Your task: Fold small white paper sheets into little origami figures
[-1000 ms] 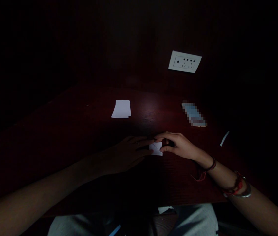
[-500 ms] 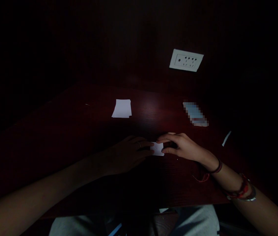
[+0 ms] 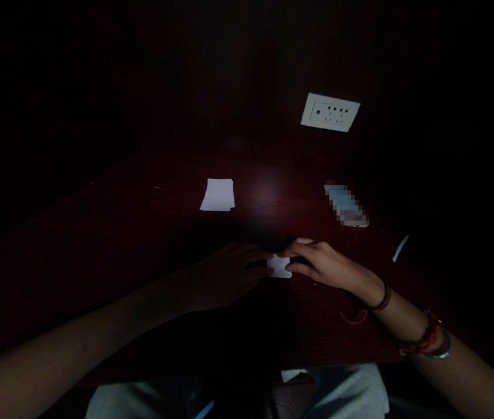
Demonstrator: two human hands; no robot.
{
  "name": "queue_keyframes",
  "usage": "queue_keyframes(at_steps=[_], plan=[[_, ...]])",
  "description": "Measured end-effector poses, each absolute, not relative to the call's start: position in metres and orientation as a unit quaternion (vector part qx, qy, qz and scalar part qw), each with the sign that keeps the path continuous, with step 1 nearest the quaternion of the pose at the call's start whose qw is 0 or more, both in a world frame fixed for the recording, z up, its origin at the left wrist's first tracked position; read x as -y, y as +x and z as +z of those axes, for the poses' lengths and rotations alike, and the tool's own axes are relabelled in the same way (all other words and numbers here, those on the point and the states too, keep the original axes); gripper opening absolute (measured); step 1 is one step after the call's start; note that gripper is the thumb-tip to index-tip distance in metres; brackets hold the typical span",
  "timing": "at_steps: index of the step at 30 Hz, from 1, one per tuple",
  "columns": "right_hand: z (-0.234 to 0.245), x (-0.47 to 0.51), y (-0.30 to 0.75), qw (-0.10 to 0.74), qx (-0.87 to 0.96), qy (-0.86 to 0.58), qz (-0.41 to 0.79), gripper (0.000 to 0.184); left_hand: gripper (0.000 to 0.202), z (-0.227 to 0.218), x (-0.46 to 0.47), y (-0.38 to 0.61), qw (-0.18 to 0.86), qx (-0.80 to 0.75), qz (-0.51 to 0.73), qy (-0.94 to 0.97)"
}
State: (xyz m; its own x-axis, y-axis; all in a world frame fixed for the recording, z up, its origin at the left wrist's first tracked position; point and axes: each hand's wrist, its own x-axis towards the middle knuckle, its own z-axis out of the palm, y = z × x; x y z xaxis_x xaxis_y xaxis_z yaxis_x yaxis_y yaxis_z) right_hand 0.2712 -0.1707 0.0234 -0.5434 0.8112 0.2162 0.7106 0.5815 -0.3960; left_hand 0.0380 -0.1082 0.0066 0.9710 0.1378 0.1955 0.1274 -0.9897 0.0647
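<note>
A small white piece of paper point(image 3: 279, 267) lies on the dark red table between my two hands, perhaps folded. My left hand point(image 3: 233, 273), in shadow and wearing a ring, has its thumb and index finger on the paper's left corners. From the other side, the thumb and fingertips of my right hand point(image 3: 314, 262) hold the right edge and upper corner. Farther back on the table lies a stack of white paper sheets point(image 3: 217, 195), apart from both hands.
Beyond my right hand lies a phone point(image 3: 346, 205), its screen blurred out. A thin white paper strip point(image 3: 401, 248) is farther right. On the dark wall behind is a white power socket point(image 3: 330, 113). The table point(image 3: 343, 343) ends just before my knees.
My right fingers have shifted slightly across the small paper, and its diagonal line no longer shows. The whole view has tilted slightly; the paper stack and phone have not moved on the table.
</note>
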Motion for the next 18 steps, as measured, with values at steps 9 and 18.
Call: queue_keyframes(at_steps=[9, 18], plan=[[0.035, 0.174, 0.268, 0.135, 0.887, -0.430, 0.102, 0.029, 0.033, 0.011, 0.108, 0.039, 0.074, -0.075, 0.110, 0.988], [0.033, 0.171, 0.269, 0.110, 0.901, -0.412, 0.083, 0.032, 0.031, 0.012, 0.106, 0.039, 0.073, -0.066, 0.110, 0.989]])
